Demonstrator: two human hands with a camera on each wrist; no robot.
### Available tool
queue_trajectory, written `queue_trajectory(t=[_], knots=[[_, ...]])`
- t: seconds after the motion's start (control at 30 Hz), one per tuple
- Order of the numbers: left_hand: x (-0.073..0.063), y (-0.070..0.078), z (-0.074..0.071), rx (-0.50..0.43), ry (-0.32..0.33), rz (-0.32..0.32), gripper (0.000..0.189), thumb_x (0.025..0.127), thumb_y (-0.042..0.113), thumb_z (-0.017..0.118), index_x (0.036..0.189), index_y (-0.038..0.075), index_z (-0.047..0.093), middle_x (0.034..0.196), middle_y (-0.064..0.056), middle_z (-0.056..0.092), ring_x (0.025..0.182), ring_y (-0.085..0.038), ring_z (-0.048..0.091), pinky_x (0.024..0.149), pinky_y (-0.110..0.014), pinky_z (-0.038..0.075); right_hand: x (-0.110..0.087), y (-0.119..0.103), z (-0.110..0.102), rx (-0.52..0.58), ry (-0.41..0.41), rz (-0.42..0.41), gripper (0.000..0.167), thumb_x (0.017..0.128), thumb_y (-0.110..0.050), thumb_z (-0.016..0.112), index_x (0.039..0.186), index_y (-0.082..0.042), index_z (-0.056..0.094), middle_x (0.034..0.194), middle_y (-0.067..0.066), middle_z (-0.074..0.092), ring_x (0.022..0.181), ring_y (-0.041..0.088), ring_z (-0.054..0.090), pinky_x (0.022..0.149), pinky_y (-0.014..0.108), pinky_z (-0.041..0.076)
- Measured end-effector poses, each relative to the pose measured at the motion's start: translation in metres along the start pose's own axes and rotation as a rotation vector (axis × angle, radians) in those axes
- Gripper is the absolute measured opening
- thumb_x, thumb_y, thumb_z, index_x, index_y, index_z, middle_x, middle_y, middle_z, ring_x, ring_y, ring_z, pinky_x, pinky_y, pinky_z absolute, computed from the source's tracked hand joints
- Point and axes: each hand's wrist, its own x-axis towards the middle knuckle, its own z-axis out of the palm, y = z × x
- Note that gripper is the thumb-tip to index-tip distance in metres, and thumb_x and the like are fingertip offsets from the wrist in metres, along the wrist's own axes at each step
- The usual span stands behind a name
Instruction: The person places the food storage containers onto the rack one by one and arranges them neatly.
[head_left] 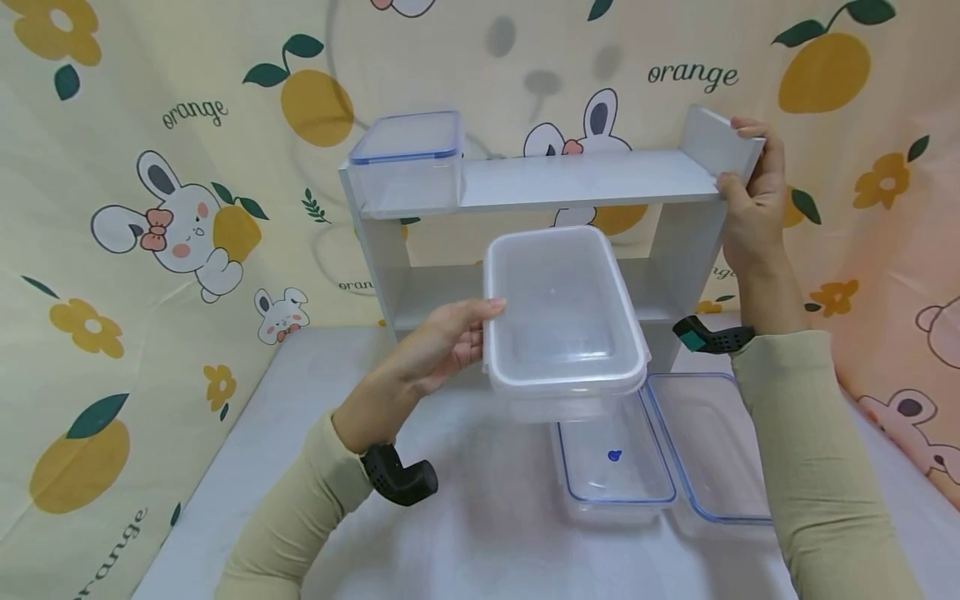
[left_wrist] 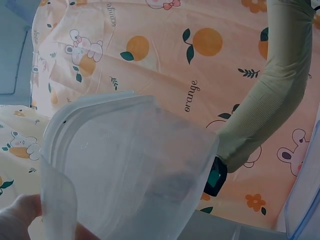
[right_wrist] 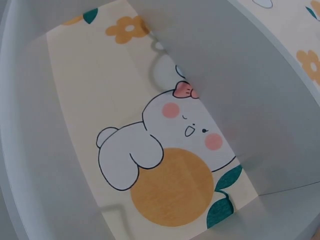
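In the head view, my left hand (head_left: 442, 343) grips the left side of a clear plastic food container with a whitish lid (head_left: 558, 308), thumb near the lid's rim. The container is held up in front of the white shelf (head_left: 577, 179), tilted toward the camera. The left wrist view shows the same container (left_wrist: 125, 165) close up, with part of the hand at lower left. My right hand (head_left: 757, 196) holds the raised end panel at the shelf's top right corner. A blue-rimmed lidded container (head_left: 408, 162) stands on the top board at the left.
On the white table (head_left: 450, 517), a blue-rimmed clear container (head_left: 618, 462) lies below the held one. Beside it, another blue-rimmed piece (head_left: 708, 446) is partly hidden by the right forearm. A patterned cloth (head_left: 187, 100) hangs behind the shelf.
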Motion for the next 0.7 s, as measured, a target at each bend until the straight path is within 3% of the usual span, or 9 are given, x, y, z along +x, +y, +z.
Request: queue_trajectory(t=[0.7], knots=[[-0.001, 0.024, 0.014, -0.035, 0.002, 0.025, 0.053, 0.088, 0.023, 0.051, 0.131, -0.008, 0.044, 0.098, -0.001, 0.061, 0.086, -0.008, 0.062, 0.075, -0.018, 0.057, 0.0, -0.001, 0.0, 0.001, -0.01, -0.002, 0.046, 0.086, 0.015, 0.037, 0.119, -0.015, 0.049, 0.142, 0.0, 0.042, 0.129, 0.021, 0.035, 0.121, 0.04, 0.026]])
